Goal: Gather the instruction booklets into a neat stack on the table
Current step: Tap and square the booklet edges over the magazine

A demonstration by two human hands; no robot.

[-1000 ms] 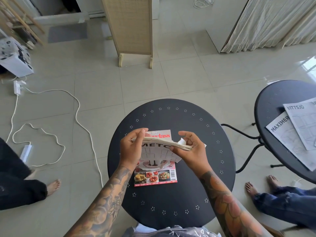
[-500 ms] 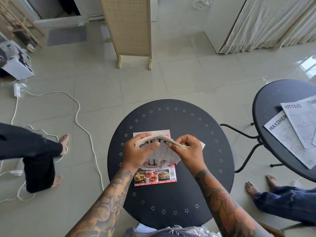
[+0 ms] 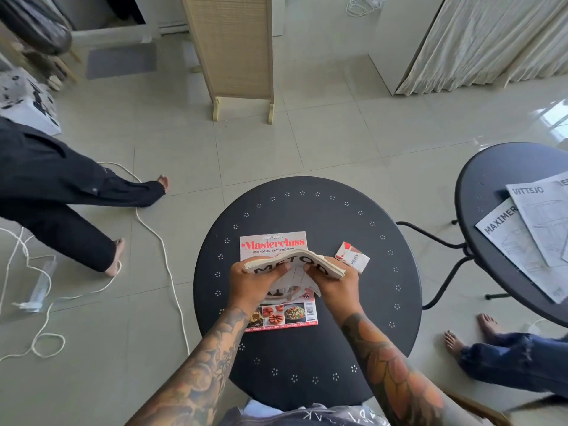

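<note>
Both our left hand (image 3: 261, 279) and right hand (image 3: 333, 282) gripped the METOD booklets (image 3: 295, 262) above the Masterclass cookbook (image 3: 273, 242); we judged squaring edges before lowering onto the tabletop (image 3: 307, 207) wisest.

Round table (image 3: 307, 348): black, with a ring of little white flower dots near the edge.
Masterclass cookbook (image 3: 273, 243): pink on top, red letters, small food pictures along the bottom.
METOD booklet (image 3: 295, 262): white, with big black letters.
Small box (image 3: 353, 258): white and red.
Second table (image 3: 491, 179): black.
VITTSJÖ booklet (image 3: 544, 222): white, black letters, thin grey line drawings.
MAXIMERA booklet (image 3: 516, 247): white, black letters.
Floor (image 3: 322, 133): pale shiny tiles.
Cord (image 3: 159, 241): white.
Curtain (image 3: 491, 41): cream, with folds.
Folding screen (image 3: 227, 44): light tan, woven.
</note>
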